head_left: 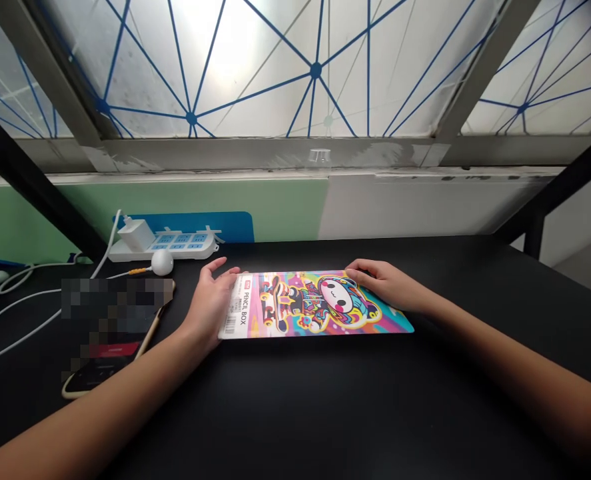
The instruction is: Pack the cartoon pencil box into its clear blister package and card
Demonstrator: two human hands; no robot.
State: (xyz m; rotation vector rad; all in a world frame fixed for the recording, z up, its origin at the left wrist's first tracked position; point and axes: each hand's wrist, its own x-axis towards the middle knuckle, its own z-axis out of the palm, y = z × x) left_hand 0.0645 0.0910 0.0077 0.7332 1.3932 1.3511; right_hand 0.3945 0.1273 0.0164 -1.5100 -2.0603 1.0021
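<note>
A flat, colourful pencil box (305, 303) with a cartoon skateboarder printed on it lies sideways in front of me, its face turned up. A white label strip at its left end reads "PENCIL BOX" above a barcode. My left hand (210, 300) grips that left end; one finger points up and away, and the parts behind the box are hidden. On the far right edge, my right hand (388, 283) holds the box with curled fingers, partly hidden under it. Whether the box touches the black desk (295, 407) I cannot tell.
Left of my left hand lies a phone (110, 373), partly blurred out. Behind it are a white power strip (188, 245) with a charger (136, 235), a round white device (162, 263) and white cables. A window (255, 73) spans the back, between black slanted bars.
</note>
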